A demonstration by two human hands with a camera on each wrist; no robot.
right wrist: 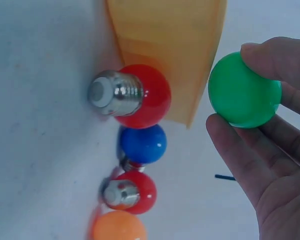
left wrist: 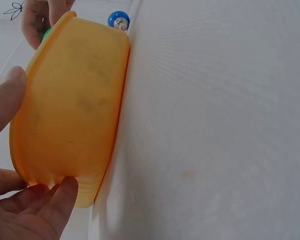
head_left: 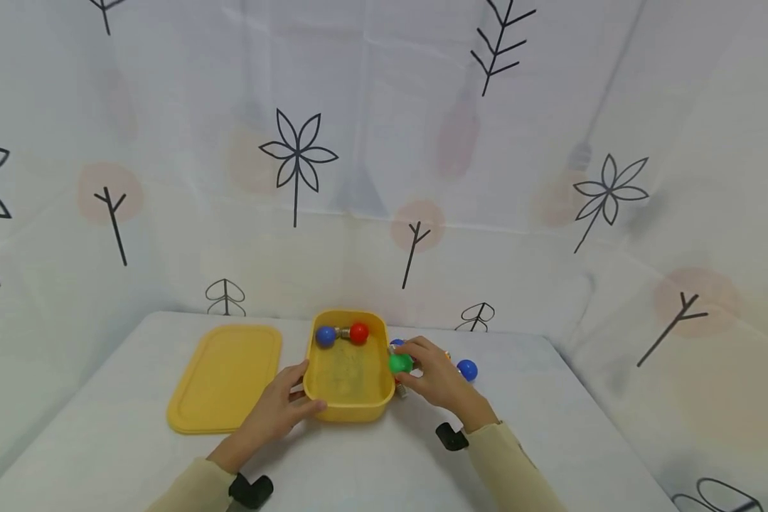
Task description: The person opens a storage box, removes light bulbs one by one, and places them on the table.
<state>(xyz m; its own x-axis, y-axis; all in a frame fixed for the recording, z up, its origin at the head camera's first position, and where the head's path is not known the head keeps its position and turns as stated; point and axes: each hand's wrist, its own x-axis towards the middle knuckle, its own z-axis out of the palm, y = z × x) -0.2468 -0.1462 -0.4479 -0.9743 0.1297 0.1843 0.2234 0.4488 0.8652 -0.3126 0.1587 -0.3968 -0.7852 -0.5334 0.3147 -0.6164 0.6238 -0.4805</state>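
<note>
In the head view, a yellow plastic box [head_left: 350, 412] stands at the middle of the table. My left hand [head_left: 280, 409] holds its near left corner, thumb at the front wall and fingers along the left side. Above the box's right rim, my right hand [head_left: 436, 377] pinches a green light bulb [right wrist: 244, 90] between thumb and fingers; the bulb's base is hidden by the hand. Inside the box, against the far wall, lie a blue bulb [head_left: 326, 336] and a red bulb [head_left: 359, 333], their metal bases facing each other.
Right of the box, more bulbs lie on the table: a red one [right wrist: 152, 97] nearest the wall, a blue one [right wrist: 144, 143], another red one [right wrist: 146, 191] and an orange one [right wrist: 119, 227]. A flat yellow lid [head_left: 227, 380] lies left of the box. Patterned cloth [head_left: 358, 178] hangs behind the table.
</note>
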